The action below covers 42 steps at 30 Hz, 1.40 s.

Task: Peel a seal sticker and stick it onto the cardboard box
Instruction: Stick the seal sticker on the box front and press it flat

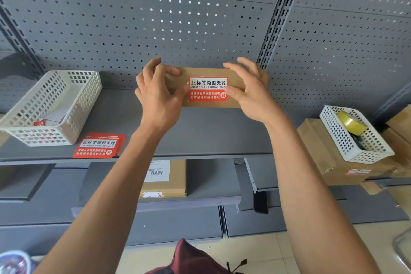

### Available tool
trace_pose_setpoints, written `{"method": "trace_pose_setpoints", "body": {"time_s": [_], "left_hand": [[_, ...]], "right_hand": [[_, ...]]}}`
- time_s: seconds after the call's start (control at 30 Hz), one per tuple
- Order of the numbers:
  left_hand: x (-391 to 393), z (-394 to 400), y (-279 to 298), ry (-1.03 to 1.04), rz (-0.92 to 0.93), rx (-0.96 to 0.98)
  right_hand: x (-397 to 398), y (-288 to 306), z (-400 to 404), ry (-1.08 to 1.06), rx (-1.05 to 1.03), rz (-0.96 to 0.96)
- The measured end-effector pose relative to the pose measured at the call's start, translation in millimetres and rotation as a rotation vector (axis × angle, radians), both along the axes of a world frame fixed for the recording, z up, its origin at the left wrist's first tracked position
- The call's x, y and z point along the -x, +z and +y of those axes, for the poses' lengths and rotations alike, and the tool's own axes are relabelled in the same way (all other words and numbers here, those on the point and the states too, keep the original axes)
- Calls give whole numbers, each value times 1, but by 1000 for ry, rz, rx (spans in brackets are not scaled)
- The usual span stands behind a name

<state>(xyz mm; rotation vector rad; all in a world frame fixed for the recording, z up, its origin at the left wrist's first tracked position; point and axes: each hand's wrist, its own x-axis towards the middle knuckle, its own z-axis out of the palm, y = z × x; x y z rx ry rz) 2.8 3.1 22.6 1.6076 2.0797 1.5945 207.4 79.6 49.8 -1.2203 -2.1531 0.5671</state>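
A flat brown cardboard box (235,74) stands on the grey shelf against the pegboard. A red-and-white seal sticker (208,89) lies across its front face and top edge. My left hand (156,93) grips the box's left end, its thumb touching the sticker's left edge. My right hand (249,91) grips the right end, its thumb pressing on the sticker's right edge. A stack of the same seal stickers (97,145) lies on the shelf at the lower left.
A white mesh basket (76,118) sits at the shelf's left. At the right, another white basket (333,131) with a yellow tape roll (351,122) rests on cardboard boxes (315,147). A labelled box (164,178) lies on the lower shelf.
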Motion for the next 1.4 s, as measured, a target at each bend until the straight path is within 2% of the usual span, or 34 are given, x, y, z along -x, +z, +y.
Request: {"method": "trace_pose_setpoints", "body": {"time_s": [0.47,0.77,1.0,1.17,1.4], "left_hand": [[-5,-21,-24,-53,-45,55],[-5,-44,-62,-102,-48,127],[2,-55,-91,-148,-55,107],[9,-57,-101,-181,-56,65],[38,-58,-90,-204,-215,25]], "right_hand": [[-13,-27,-10,43,40,18],[-13,-62,-36,7,70,-58],[-3,-97,-50,-24,-24,-34],[-6,-106,-52,-1,-7,-19],[-25,-89,-55,34,170,197]]}}
